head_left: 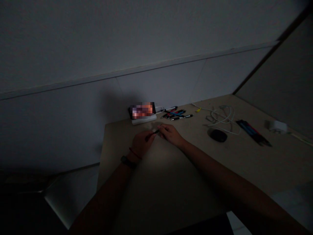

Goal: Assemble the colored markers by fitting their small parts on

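Note:
Both my hands meet over the desk (156,182), just in front of a propped phone. A slim dark pen (156,131) spans the short gap between them. My left hand (142,143), with a dark band and a red cord at the wrist, is closed around one end. My right hand (171,134) pinches the other end in its fingertips. Dim light hides the pen's details. Beyond my right hand lies a loose pile of pens (174,113) in black, blue, red and white.
The phone (142,111) with a lit screen leans on a white block (144,120) by the wall. To the right are a black mouse (218,135), a tangled white cable (230,115), a row of pens (253,132) and a white charger (277,126). The desk's left edge is near my left arm.

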A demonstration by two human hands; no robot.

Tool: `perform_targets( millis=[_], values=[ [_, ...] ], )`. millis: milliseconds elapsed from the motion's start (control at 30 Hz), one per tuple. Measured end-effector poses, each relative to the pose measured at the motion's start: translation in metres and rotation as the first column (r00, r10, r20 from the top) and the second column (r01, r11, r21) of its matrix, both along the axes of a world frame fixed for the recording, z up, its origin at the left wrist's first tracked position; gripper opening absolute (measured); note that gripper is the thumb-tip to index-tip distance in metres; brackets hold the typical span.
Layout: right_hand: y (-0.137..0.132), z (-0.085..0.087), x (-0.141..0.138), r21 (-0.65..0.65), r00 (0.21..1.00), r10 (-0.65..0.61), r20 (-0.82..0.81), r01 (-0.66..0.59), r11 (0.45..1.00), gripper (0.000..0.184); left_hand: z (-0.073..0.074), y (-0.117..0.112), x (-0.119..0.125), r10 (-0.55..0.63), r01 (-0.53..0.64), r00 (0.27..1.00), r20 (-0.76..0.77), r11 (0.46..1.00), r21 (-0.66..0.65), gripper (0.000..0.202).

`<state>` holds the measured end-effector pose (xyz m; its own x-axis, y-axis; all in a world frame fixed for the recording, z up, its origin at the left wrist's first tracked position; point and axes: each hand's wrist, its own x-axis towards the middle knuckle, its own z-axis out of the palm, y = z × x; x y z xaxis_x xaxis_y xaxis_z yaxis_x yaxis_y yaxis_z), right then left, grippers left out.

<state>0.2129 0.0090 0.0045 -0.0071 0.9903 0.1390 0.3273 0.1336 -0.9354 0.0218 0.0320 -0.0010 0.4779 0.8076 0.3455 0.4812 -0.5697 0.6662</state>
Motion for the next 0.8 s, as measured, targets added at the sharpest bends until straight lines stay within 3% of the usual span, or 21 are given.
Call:
perform_targets(
  millis=[367,600,800],
  values=[
    [-0.0005,0.0013,-0.0013,0.019,0.999,-0.045,0.028,0.044,0.999,0.067,0.0005,0.0014,-0.0004,-0.030,0.030,0.999,0.015,1.000,0.007,0.019],
    [0.0002,0.0008,-0.0016,0.011,0.998,-0.053,0.042,0.053,0.999,0.068,-0.0051,0.0035,0.0001,-0.010,0.009,0.997,0.073,1.000,0.011,0.022],
    [0.0001,0.0005,-0.0013,0.035,0.997,-0.029,0.077,0.027,0.999,0.069,-0.0014,0.0019,0.0001,0.017,-0.017,0.999,0.042,1.000,-0.013,0.015]
  ],
)
